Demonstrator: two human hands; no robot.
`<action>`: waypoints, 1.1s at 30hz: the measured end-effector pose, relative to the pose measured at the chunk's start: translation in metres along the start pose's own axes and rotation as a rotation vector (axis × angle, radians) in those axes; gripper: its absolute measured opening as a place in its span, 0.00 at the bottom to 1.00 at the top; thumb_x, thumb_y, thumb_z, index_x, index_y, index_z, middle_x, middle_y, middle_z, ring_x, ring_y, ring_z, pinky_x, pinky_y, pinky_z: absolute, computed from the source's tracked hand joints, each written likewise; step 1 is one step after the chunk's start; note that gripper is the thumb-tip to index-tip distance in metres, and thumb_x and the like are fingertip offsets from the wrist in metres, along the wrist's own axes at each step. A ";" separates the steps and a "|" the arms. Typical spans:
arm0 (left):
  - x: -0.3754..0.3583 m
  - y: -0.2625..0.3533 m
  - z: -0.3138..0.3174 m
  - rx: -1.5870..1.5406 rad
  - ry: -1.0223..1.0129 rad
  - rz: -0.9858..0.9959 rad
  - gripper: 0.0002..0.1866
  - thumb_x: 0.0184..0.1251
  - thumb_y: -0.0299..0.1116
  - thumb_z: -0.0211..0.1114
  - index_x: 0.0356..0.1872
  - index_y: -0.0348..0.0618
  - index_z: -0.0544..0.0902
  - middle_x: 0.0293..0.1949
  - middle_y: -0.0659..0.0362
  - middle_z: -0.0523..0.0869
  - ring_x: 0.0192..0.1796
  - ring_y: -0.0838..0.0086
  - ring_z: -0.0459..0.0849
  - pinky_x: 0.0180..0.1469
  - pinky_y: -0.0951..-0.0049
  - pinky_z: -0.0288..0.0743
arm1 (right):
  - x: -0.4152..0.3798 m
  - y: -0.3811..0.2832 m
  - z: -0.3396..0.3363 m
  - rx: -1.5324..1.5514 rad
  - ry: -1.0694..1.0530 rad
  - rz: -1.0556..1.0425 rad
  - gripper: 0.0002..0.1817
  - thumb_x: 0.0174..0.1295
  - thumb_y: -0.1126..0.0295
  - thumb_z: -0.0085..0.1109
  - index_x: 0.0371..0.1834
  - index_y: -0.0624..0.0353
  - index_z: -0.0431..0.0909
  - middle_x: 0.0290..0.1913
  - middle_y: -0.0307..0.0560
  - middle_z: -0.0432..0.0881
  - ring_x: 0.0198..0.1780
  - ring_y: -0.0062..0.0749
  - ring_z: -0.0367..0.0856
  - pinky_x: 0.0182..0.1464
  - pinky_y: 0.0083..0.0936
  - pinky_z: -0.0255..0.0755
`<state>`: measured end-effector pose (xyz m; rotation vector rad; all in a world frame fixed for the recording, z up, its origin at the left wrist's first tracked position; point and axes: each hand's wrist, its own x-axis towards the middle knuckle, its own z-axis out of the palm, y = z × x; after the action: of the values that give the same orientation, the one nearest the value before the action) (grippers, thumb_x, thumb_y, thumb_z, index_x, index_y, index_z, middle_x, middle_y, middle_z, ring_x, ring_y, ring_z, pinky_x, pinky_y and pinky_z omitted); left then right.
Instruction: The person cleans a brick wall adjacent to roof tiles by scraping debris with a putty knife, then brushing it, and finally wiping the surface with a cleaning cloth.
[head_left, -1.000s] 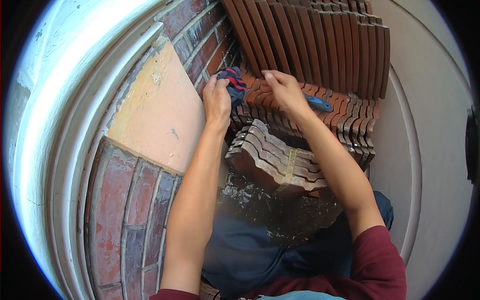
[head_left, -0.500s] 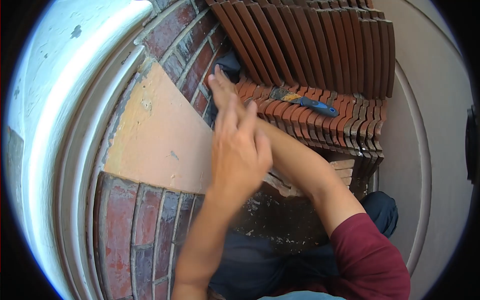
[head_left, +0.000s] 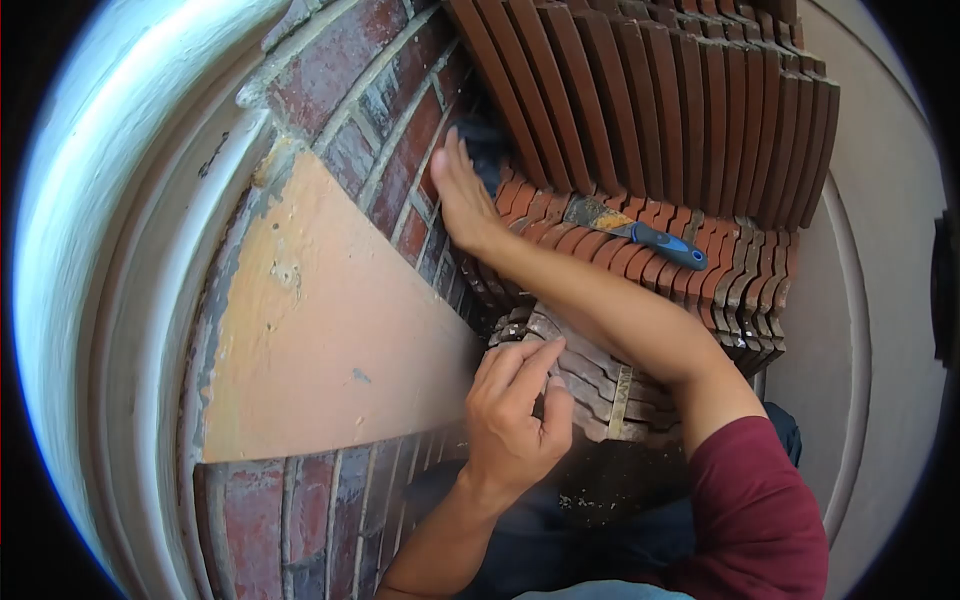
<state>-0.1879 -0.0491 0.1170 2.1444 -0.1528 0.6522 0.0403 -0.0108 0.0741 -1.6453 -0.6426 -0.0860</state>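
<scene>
Extending right hand [head_left: 466,198] beside brick wall [head_left: 408,150], near dark cloth [head_left: 482,150], grip released. Curling left hand [head_left: 518,415] loosely by grey tiles [head_left: 590,375], grip released, holding nothing.

Far left: moulding [head_left: 140,330]. Right of it, brick wall [head_left: 335,65], with panel [head_left: 330,340] set against it, bricks above and below. Far right: smooth wall [head_left: 895,330]. Between: upright tiles [head_left: 660,110] behind, tile row [head_left: 735,275] before them, scraper [head_left: 655,241] on row. Cloth [head_left: 481,143] between brick wall and upright tiles. Strapped tiles [head_left: 585,375] before row.
</scene>
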 end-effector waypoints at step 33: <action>-0.004 -0.006 0.016 0.032 -0.065 -0.021 0.12 0.60 0.26 0.68 0.44 0.32 0.85 0.32 0.50 0.86 0.33 0.58 0.85 0.38 0.65 0.78 | 0.070 0.050 -0.019 0.089 0.245 0.110 0.30 0.74 0.57 0.41 0.74 0.64 0.63 0.77 0.62 0.59 0.80 0.47 0.53 0.79 0.31 0.45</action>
<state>-0.1823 -0.0582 0.1028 2.1958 -0.1562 0.5770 0.1271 -0.0057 0.0617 -1.5505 -0.3636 -0.1732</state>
